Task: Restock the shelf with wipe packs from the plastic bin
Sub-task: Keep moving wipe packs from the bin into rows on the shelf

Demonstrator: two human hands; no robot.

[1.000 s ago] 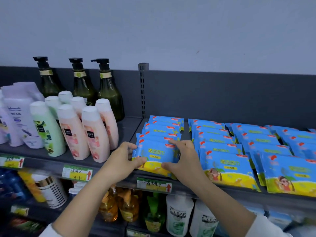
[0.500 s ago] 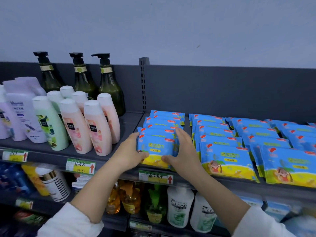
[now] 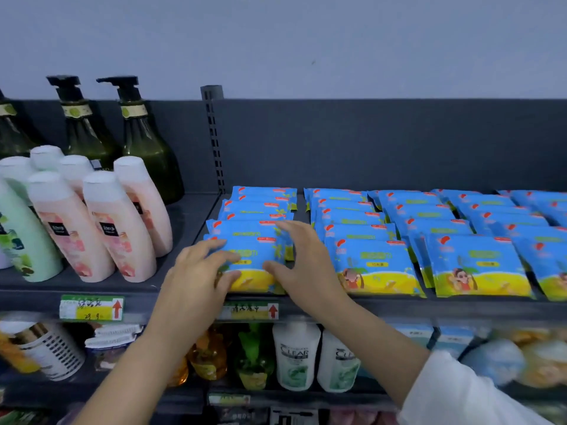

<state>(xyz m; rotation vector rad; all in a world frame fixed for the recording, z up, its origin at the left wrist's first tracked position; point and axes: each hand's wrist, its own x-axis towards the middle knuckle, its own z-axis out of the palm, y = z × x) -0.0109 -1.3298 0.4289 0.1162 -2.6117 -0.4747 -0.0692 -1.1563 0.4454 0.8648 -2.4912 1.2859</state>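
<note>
1. Grey shop shelf (image 3: pixel 184 286) below a pale wall; pink lotion bottles (image 3: pixel 116 228) at the left, rows of blue-and-yellow wipe packs (image 3: pixel 368 256) at the right.
2. Front wipe pack (image 3: pixel 254 265) at the lip of the leftmost row, just above a price tag (image 3: pixel 251 311), leaning on the packs behind it.
3. Against 0.5 s ago: left hand (image 3: pixel 199 271) and right hand (image 3: pixel 303 259) no longer clamped on that pack's 2 sides.
4. Now both hands loosened, fingers spread and fairly straight, laid flat on the pack's face and top edge.
5. Reads as a placed pack, merely patted into line with the row.
6. Plastic bin out of view; probably next, a reach back there for another pack.
</note>
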